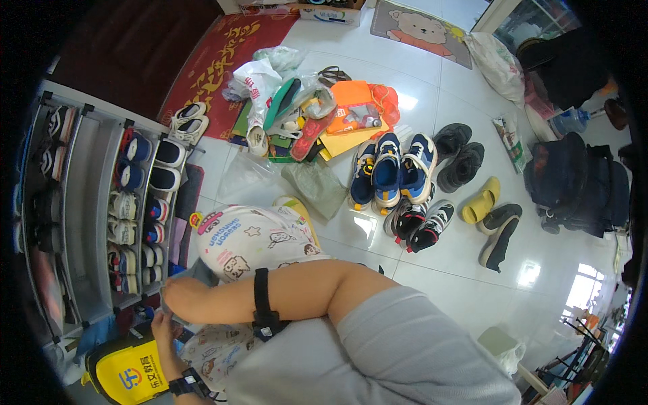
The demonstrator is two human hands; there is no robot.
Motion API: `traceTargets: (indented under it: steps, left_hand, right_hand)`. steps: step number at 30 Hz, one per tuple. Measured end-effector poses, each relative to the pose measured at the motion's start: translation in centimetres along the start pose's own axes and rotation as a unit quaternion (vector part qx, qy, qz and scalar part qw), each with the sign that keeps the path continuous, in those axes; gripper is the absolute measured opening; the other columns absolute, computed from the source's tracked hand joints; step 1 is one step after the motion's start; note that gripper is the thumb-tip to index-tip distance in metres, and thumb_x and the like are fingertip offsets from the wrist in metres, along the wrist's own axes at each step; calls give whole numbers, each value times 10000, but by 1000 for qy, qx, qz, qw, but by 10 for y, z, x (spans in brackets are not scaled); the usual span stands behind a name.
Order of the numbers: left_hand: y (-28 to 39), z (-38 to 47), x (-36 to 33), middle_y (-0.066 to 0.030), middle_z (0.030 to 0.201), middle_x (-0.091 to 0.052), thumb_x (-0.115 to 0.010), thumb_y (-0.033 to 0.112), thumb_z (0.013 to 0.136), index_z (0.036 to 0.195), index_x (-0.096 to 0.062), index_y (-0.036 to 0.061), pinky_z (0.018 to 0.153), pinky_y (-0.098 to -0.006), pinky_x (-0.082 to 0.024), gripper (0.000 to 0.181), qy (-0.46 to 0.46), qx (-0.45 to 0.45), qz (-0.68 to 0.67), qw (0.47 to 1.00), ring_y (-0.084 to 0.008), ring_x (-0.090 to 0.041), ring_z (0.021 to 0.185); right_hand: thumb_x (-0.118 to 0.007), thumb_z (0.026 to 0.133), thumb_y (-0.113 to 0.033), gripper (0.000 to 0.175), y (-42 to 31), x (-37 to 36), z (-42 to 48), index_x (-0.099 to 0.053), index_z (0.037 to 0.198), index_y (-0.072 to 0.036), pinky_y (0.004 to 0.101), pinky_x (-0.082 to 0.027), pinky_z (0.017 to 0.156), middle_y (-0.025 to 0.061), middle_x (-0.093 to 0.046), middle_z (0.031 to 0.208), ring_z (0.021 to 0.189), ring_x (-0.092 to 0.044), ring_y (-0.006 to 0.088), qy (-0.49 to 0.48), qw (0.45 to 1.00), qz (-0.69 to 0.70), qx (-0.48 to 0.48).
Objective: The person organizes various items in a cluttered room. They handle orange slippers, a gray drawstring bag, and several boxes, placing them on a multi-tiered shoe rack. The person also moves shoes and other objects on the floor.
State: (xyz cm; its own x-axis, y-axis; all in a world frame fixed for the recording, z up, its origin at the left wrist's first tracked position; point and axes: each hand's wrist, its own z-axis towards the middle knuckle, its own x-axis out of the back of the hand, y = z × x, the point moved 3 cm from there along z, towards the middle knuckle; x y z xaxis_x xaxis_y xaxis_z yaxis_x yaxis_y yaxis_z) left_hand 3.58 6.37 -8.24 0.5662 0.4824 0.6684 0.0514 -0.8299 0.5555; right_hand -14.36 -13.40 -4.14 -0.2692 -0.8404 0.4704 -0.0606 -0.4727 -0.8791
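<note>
At the left, by the shoe rack, my right hand (185, 301) has its fingers curled at the edge of some thin grey material (204, 273), partly hidden behind the hand. Just below it is my left hand (163, 331), fingertips close to the same material; its grip is unclear. Children's and adult shoes fill parts of the shoe rack (109, 202). A yellow and black backpack (134, 372) lies below my left hand. Patterned light trousers (253, 238) cover my legs, and one foot wears a yellow-green slipper (298, 205).
Blue and white sneakers (387, 172), black shoes (463, 162) and yellow slippers (481, 200) stand on the tiled floor. Beyond my knee lies a pile of plastic bags (258, 81), loose footwear and an orange bag (352, 101). A red mat (202, 71) lies by the door.
</note>
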Motion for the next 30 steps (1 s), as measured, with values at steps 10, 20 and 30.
traceTargets:
  steps: [10,20,30]
  left_hand:
    - [110,4,-35,-33,736,-398,-583,103,882,756,-474,-4,492,-238,-341,198,91,-429,192,878,-114,-437,584]
    - [104,51,-53,-130,1072,-602,-500,-172,726,845,-663,19,834,-274,-446,277,80,-373,145,913,-239,-572,999]
    - [91,51,-44,-216,1129,-603,-423,-142,758,1028,-670,37,937,-318,-416,408,104,-280,281,912,-307,-567,1102]
  right_hand:
    - [-589,774,-128,336,217,170,17,-605,1105,-71,379,-494,781,120,-643,938,855,-627,283,335,908,209,-142]
    - [-497,800,-32,237,511,138,-92,-575,1018,-79,256,-334,486,13,-551,778,592,-463,129,448,676,416,-411]
    - [-691,795,-218,378,551,128,-66,-504,1114,-141,326,-391,671,28,-554,835,785,-502,163,528,587,427,-441]
